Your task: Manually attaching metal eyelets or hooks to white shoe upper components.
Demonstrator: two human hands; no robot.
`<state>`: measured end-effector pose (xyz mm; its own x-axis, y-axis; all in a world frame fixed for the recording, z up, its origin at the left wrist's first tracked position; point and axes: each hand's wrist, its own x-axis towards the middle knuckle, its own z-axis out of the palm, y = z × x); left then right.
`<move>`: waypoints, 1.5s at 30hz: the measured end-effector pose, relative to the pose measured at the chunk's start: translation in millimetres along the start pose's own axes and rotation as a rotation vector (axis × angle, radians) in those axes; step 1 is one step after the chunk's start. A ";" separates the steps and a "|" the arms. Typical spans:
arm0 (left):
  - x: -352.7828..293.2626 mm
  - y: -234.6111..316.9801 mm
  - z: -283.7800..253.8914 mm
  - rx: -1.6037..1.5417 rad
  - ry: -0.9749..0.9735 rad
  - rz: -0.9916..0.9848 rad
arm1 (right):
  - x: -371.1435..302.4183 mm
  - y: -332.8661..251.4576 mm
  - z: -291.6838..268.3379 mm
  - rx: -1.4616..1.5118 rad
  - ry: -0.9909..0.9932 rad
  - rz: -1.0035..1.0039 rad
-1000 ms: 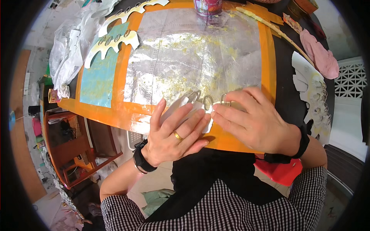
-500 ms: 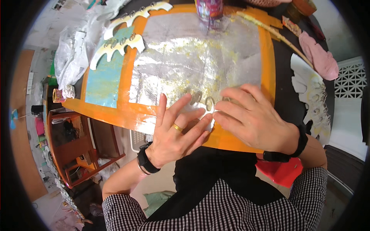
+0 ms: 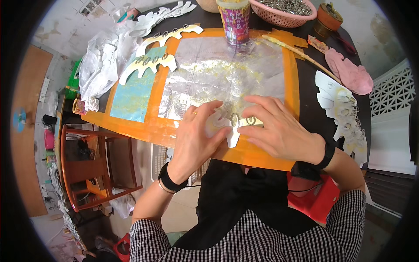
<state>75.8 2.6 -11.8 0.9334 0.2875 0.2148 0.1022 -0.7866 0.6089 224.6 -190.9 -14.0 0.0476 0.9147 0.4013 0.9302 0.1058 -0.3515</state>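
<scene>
Left hand point(image 3: 195, 140) has slid off the white scalloped cutout point(image 3: 230, 126) (it covered it a second ago), both hands' fingers now spread flat pressing it onto the orange board's point(image 3: 152, 131) near edge beside the foil sheet point(image 3: 218, 74), right hand point(image 3: 279, 131) pinning its right end, so it looks seated.

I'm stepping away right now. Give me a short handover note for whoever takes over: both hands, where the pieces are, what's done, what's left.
Left hand: flat, pressing the white scalloped cut-out onto the orange-framed foil board.
Right hand: fingers spread, pressing the same cut-out from the right.
Done: two similar cut-outs lie at the board's far left corner; how finished they are cannot be told.
Left: a stack of white cut-outs waits on the right of the dark table. A printed can stands at the board's far edge.
</scene>
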 end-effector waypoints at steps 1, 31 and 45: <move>3.3 -2.8 1.2 0.017 0.015 0.058 | -1.1 2.7 1.3 -0.010 0.006 -0.001; -0.4 20.9 38.9 -1.683 -0.089 -0.144 | 2.6 15.3 -22.9 0.636 0.383 0.339; 14.9 38.8 39.8 -1.588 -0.268 -0.511 | 1.2 15.7 -25.5 0.175 0.320 -0.018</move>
<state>107.3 -45.4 -15.3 0.9615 0.0955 -0.2576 0.1239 0.6863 0.7167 248.6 -198.1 2.4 0.1690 0.7466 0.6435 0.8567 0.2115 -0.4704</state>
